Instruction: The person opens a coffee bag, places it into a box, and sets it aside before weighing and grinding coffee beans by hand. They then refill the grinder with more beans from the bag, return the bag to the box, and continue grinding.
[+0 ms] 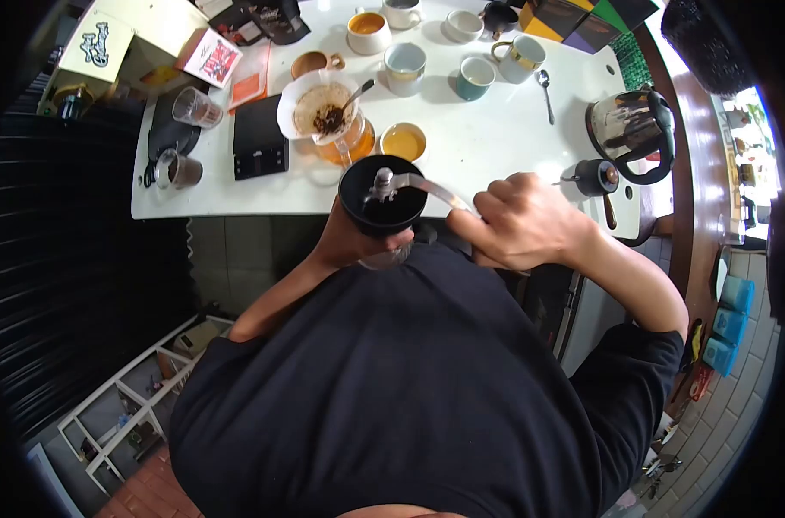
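Observation:
A black hand grinder [356, 207] with a clear lower part is held against my body, just off the table's front edge. My left hand [345, 235] is wrapped round it from the left, with fingertips showing on its right side. The grinder's metal crank [431, 187] reaches out to the right. My right hand [517, 222] is closed round the outer end of the crank, and the knob is hidden in the fist. Behind the grinder stands a glass server [358, 142] of amber liquid, topped by a white dripper [290, 104] with dark grounds and a spoon.
On the white table [513, 164] are a black scale [261, 138], a cup of amber liquid [403, 142], several other cups, and glasses [181, 171] at the left. A kettle [621, 125], a small black pot [592, 178] and a spoon [547, 97] are at the right.

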A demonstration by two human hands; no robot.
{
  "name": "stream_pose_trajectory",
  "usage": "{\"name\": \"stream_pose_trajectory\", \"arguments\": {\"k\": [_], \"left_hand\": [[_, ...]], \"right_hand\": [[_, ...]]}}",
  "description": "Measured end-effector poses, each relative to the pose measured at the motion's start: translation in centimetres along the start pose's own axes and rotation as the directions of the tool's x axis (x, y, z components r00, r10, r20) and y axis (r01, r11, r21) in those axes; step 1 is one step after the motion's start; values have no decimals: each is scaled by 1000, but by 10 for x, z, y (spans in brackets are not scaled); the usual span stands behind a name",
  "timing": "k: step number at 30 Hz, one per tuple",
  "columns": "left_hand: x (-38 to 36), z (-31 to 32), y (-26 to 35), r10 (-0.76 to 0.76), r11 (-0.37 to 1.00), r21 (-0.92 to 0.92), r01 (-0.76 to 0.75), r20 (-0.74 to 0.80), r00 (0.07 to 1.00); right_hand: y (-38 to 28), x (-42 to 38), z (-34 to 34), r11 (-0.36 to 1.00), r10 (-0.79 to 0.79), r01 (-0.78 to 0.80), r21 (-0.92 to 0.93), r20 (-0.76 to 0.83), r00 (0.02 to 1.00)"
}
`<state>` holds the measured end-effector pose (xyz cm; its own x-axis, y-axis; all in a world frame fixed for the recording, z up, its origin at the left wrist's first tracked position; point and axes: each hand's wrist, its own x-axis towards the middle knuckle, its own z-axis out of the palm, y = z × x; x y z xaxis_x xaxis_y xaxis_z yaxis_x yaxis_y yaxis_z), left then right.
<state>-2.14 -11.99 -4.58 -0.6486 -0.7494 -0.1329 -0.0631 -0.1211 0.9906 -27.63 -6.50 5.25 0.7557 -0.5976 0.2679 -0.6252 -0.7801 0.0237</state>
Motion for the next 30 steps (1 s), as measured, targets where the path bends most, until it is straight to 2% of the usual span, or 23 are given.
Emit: {"name": "stream_pose_trajectory", "arguments": {"k": [1,3,5,7,8,9,10,11,12,13,14,15,17,19,20,21,22,23,24,26,28,29,30], "left_hand": [[0,0,-1,13,1000,8,-13,9,1000],[1,-1,-7,197,970,149,-195,0,980],[5,2,-8,226,966,130,-222,-21,974],[10,3,-7,-5,990,140,-1,47,999],[13,10,-2,144,955,253,-158,73,987],[15,12,0,186,919,332,-212,108,976],[19,15,1,198,914,338,-225,111,974],[18,18,0,170,908,365,-204,124,978],[15,23,-2,136,902,392,-181,139,981],[11,27,-4,101,894,418,-159,157,982],[7,32,-7,66,886,443,-139,175,982],[7,36,-8,40,874,469,-126,188,981],[7,38,-9,-15,850,519,-95,203,979],[5,40,-13,-53,846,529,-64,203,978],[8,36,-14,229,831,421,-364,337,913],[12,31,-15,493,722,282,-632,431,756],[13,24,-25,523,755,177,-631,418,743],[-1,20,-35,186,947,182,-264,359,915],[-2,24,-21,165,948,214,-237,308,937],[-1,25,-10,147,949,238,-206,243,959],[5,22,-20,278,861,292,-417,418,865],[4,25,-24,273,865,288,-410,414,868],[4,28,-23,273,944,91,-317,325,906]], "right_hand": [[0,-2,0,1000,5,-6,-16,-6,1000],[-3,-5,-2,1000,-23,23,21,8,1000],[-10,-5,-2,1000,-10,10,4,14,1000],[-22,7,1,995,-74,80,56,-93,993],[-34,15,10,968,-192,212,135,-143,971],[-46,28,7,965,-261,258,-37,-161,952],[-49,44,6,976,-218,218,-25,-196,956],[-45,63,12,985,-161,172,3,-350,923],[-41,77,27,980,-190,198,-4,-304,934],[-31,95,15,972,-177,204,113,-212,961],[-22,112,26,946,-227,262,191,-189,955],[-20,123,22,957,-236,254,143,-129,963],[-13,131,13,953,-218,211,216,8,976],[-7,132,16,956,-239,228,183,40,970],[-2,133,19,957,-262,250,148,66,963],[12,138,22,979,-163,133,152,202,966],[32,134,22,943,47,-113,314,210,977],[59,120,41,972,-39,42,232,-16,999],[67,106,41,972,115,-124,197,58,992],[65,85,44,972,155,-161,174,48,987],[67,74,49,970,184,-190,151,54,981],[70,71,53,968,191,-195,156,40,981],[72,68,56,966,206,-206,158,19,978]]}}
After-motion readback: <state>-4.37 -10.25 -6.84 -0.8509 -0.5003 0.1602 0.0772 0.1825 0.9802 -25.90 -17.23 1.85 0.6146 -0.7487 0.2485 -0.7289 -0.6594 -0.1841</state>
